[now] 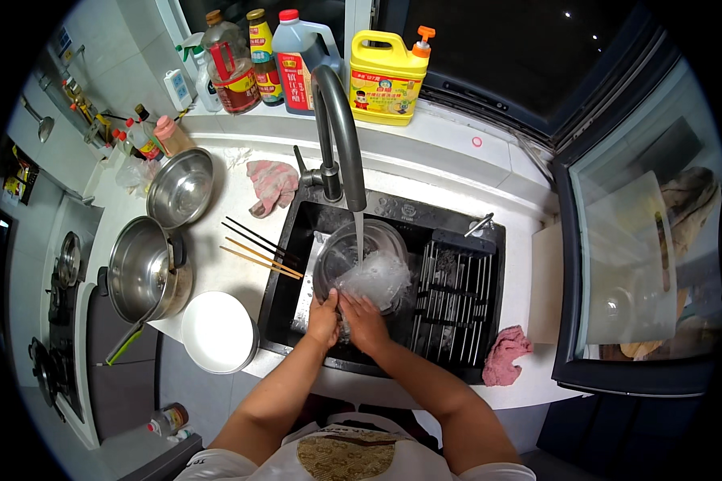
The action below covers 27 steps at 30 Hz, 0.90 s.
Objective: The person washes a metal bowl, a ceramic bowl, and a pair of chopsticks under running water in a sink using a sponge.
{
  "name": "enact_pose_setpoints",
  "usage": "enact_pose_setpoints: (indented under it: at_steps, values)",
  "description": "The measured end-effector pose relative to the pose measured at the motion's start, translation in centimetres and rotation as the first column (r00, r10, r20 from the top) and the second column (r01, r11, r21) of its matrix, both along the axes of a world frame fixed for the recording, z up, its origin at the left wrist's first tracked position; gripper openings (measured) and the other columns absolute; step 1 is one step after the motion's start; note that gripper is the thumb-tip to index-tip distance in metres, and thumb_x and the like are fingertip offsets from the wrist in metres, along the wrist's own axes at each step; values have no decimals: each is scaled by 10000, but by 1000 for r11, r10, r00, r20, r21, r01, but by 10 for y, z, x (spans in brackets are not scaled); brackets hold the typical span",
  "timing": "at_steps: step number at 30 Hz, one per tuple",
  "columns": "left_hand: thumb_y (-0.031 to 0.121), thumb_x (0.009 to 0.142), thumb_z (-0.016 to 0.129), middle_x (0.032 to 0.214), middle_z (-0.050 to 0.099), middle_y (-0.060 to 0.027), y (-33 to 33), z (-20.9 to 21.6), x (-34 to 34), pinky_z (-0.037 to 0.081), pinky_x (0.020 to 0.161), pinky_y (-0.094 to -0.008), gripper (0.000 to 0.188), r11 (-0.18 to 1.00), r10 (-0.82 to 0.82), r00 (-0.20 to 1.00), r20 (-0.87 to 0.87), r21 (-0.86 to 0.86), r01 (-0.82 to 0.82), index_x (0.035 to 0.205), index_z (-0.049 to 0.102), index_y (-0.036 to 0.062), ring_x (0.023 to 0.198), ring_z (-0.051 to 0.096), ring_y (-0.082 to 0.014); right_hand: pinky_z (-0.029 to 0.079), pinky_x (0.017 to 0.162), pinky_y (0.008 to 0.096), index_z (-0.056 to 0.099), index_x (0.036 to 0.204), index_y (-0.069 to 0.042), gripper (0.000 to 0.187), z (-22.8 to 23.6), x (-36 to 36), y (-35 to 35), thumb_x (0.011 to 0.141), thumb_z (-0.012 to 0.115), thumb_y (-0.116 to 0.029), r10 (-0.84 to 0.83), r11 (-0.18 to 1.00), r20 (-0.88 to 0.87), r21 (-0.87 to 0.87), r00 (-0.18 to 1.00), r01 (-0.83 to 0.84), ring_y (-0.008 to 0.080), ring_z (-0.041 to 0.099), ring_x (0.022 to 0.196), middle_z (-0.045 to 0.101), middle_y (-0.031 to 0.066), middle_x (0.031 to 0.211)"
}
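Note:
Both hands are low in the black sink [277, 309], under the grey faucet [349, 148]. Water runs from it into a round vessel [322, 268] with a shiny rim. Over the vessel's near right side lies a clear, whitish, glossy thing [381, 280]; whether it is thin plastic or glass I cannot tell. My left hand [324, 322] is closed at the near edge of these, thumb upward. Close beside it, my right hand [364, 325] lies against the near side of the whitish thing, fingers bent over it and partly hidden.
A dark rack [453, 297] fills the sink's right side. Chopsticks [261, 263], white bowls [219, 333], a steel pot [140, 268] and a steel basin [180, 188] stand left. Bottles line the ledge, including a yellow jug [387, 80]. A pink cloth [507, 355] lies right, below an open window [642, 240].

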<state>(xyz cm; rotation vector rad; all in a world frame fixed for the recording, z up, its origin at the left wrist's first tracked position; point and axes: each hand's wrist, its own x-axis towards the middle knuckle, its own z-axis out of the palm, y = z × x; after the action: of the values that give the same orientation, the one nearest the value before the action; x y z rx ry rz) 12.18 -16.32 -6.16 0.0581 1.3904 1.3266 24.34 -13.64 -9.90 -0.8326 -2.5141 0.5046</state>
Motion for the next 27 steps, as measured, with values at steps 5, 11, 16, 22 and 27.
enact_pose_setpoints:
  at_steps: [5,11,16,22,27]
  values:
    - [-113,670,435,898,581,-104,-3,-4,-36,433,375,-266,548,976,-215,977,-9,-20,215,1180,422,89,614,576,-184,341,971,440,521,1156,-59,377,-3,64,57,790,468,-129,181,938,224,254,958,-237,244,506,1080,541,90,1171]
    - [-59,694,488,805,571,-127,2,-15,-2,386,321,-253,513,993,-66,994,-88,-103,57,1183,409,73,488,534,-182,346,965,453,521,1147,-43,368,-31,58,34,790,487,-120,177,944,163,249,971,-214,253,520,1073,577,104,1117]
    - [43,723,570,589,547,-119,5,-8,8,388,298,-275,172,981,6,996,-86,-195,-23,879,569,-32,381,498,-186,348,965,452,489,1188,-31,400,-11,8,-16,796,491,-108,-74,997,102,22,992,73,263,504,1099,535,134,1178]
    - [-99,710,448,933,549,-188,4,-27,-16,556,494,-422,358,994,-36,992,123,-101,48,1065,432,-50,665,608,-299,324,990,458,510,1154,-36,356,-22,59,36,817,445,-132,37,978,179,194,983,-72,296,466,1143,470,161,1247]
    - [-95,691,487,925,546,-209,7,-20,-24,571,560,-459,297,941,-198,967,159,-246,232,985,448,-114,703,620,-338,266,1004,527,552,1086,-70,313,-17,77,65,793,475,-145,26,970,238,228,971,-82,260,425,1189,503,92,1220]
